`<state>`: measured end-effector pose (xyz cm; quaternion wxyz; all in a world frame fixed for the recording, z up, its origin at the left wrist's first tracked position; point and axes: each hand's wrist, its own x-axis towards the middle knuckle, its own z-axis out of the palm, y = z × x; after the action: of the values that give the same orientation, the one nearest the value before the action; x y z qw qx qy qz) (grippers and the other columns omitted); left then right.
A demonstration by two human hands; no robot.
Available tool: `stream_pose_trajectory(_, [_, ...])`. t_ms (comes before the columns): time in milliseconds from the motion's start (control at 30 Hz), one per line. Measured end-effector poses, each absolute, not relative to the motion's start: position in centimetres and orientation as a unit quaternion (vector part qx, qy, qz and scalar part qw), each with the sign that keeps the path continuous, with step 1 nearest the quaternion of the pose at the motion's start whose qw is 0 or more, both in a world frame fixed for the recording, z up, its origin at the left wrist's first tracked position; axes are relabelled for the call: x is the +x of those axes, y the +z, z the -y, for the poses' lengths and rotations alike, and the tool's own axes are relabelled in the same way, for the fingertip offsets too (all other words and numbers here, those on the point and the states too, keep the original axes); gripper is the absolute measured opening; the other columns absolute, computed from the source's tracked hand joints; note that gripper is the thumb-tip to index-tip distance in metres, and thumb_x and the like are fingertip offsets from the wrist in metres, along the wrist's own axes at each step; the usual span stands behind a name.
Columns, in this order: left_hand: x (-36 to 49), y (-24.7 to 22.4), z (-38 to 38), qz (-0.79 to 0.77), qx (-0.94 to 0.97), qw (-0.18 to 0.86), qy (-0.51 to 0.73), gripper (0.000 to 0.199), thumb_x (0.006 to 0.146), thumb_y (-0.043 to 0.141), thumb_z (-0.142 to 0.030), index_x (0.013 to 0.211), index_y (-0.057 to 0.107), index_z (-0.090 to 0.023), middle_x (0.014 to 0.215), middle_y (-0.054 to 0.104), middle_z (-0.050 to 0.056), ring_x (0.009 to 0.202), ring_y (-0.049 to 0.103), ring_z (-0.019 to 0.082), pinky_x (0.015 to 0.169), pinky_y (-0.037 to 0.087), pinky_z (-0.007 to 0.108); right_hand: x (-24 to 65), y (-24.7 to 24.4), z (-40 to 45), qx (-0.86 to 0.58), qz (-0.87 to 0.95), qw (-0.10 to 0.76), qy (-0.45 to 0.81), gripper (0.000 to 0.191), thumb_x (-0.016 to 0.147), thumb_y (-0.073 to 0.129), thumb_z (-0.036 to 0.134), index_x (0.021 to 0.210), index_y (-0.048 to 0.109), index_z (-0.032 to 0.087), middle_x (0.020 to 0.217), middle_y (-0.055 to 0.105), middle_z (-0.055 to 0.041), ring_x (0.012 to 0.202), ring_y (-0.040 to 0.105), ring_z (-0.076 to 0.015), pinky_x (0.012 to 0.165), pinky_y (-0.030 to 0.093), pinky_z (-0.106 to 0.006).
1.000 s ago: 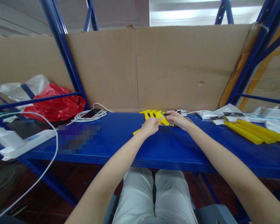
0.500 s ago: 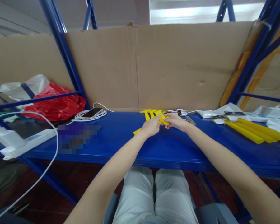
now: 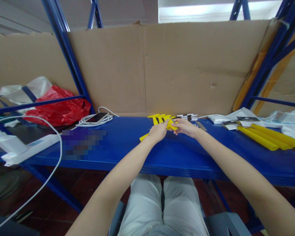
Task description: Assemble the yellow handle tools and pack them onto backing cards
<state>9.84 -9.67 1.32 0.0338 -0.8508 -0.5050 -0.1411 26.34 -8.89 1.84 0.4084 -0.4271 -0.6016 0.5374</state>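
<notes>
My left hand (image 3: 158, 131) is wrapped round a yellow plastic tool with a wide flat head (image 3: 171, 124). Its handle end (image 3: 144, 137) sticks out below that hand, to the left. From the other side, the fingers of my right hand (image 3: 184, 127) pinch the edge of the same head. Just behind my hands, several similar yellow T-shaped tools (image 3: 159, 118) lie in a row at the back of the blue table (image 3: 123, 144). Beside them is a stack of thin white pieces with dark ends (image 3: 188, 117). My fingers partly hide the held tool, so its exact kind cannot be made out.
At right, several long yellow pieces (image 3: 267, 137) lie with black-and-white packaging (image 3: 247, 121). Left are a power strip (image 3: 30, 149), coiled white cable (image 3: 93, 122), a phone (image 3: 97, 117) and a red bag (image 3: 59, 105). A cardboard wall (image 3: 186, 72) closes the back.
My left hand has shifted very slightly left and down along the yellow tool. My right hand stays at its head. The camera view has tilted a little.
</notes>
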Motion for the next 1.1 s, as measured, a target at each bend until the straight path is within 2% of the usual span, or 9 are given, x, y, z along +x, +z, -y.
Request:
stream_pose_trajectory(300, [10.0,1.3,9.6,0.518,-0.841,0.025,-0.157,0.052,0.092,0.042,-0.018,0.144,0.036,-0.018,0.125,0.059,0.019,0.112,0.06,0.031,0.093,0.044,0.041,25.9,2.0,9.4,-0.445,0.593,0.403,0.537,0.005,0.087,0.053,0.012,0.089,0.053,0.016,0.065,0.065,-0.002,0.047,0.057,-0.0095,0.047,0.046,-0.019])
stream_pose_trajectory(433, [10.0,1.5,9.7,0.528,-0.821,0.001,-0.217,0.053,0.09,0.046,-0.019,0.143,0.039,-0.021,0.122,0.062,0.016,0.111,0.06,0.03,0.095,0.043,0.04,27.0,2.8,9.0,-0.453,0.574,0.445,0.517,0.004,0.089,0.052,0.016,0.087,0.055,0.016,0.062,0.062,-0.0005,0.047,0.057,-0.0097,0.045,0.045,-0.019])
stream_pose_trajectory(567, [9.2,2.0,9.3,0.55,-0.769,-0.038,-0.324,0.052,0.086,0.053,-0.02,0.138,0.048,-0.025,0.115,0.066,0.013,0.107,0.062,0.029,0.091,0.045,0.037,31.1,3.1,7.3,-0.54,0.556,0.523,0.356,0.01,0.088,0.052,0.014,0.085,0.061,0.014,0.066,0.064,-0.0022,0.048,0.053,-0.0069,0.046,0.043,-0.017])
stream_pose_trajectory(667, [8.5,2.4,8.5,0.52,-0.74,-0.078,-0.42,0.044,0.084,0.054,-0.016,0.127,0.057,-0.022,0.107,0.069,0.011,0.103,0.063,0.025,0.086,0.047,0.031,35.0,2.2,5.8,-0.633,0.538,0.515,0.211,0.012,0.081,0.054,0.008,0.081,0.065,0.013,0.066,0.066,-0.0036,0.05,0.053,-0.0079,0.05,0.043,-0.018])
stream_pose_trajectory(733, [8.3,2.8,8.0,0.498,-0.714,-0.125,-0.476,0.032,0.083,0.054,-0.012,0.113,0.064,-0.018,0.096,0.07,0.008,0.093,0.065,0.021,0.078,0.048,0.026,37.1,1.3,5.1,-0.681,0.546,0.468,0.137,0.011,0.074,0.058,0.006,0.075,0.067,0.012,0.067,0.067,-0.0047,0.059,0.059,-0.0116,0.058,0.047,-0.021])
stream_pose_trajectory(767, [8.4,2.9,7.9,0.498,-0.697,-0.162,-0.489,0.024,0.083,0.053,-0.011,0.103,0.065,-0.016,0.084,0.069,0.006,0.079,0.066,0.018,0.069,0.048,0.023,37.9,0.9,4.9,-0.695,0.555,0.443,0.108,0.01,0.072,0.06,0.007,0.073,0.068,0.012,0.067,0.068,-0.0048,0.062,0.061,-0.0135,0.061,0.048,-0.022])
stream_pose_trajectory(867, [8.7,3.4,8.2,0.489,-0.644,-0.31,-0.5,0.014,0.086,0.046,-0.01,0.079,0.057,-0.016,0.052,0.049,-0.005,0.039,0.045,0.008,0.043,0.036,0.018,39.2,0.0,4.5,-0.723,0.58,0.368,0.07,0.009,0.07,0.062,0.011,0.067,0.069,0.014,0.064,0.068,-0.0042,0.066,0.064,-0.0165,0.064,0.049,-0.023])
stream_pose_trajectory(933, [9.0,3.6,8.7,0.467,-0.605,-0.399,-0.507,0.019,0.086,0.045,-0.007,0.071,0.047,-0.018,0.046,0.038,-0.009,0.032,0.035,0.005,0.037,0.028,0.017,39.5,-0.3,4.4,-0.728,0.596,0.336,0.053,0.01,0.07,0.063,0.014,0.062,0.069,0.016,0.061,0.067,-0.0032,0.065,0.064,-0.0167,0.064,0.05,-0.023])
stream_pose_trajectory(1100, [9.3,3.6,9.3,0.429,-0.56,-0.54,-0.459,0.025,0.087,0.043,-0.005,0.068,0.038,-0.019,0.045,0.038,-0.01,0.028,0.031,0.003,0.033,0.024,0.016,40.0,-0.6,3.9,-0.725,0.622,0.295,0.028,0.009,0.067,0.065,0.016,0.059,0.069,0.018,0.063,0.069,-0.0015,0.064,0.065,-0.0159,0.063,0.05,-0.021])
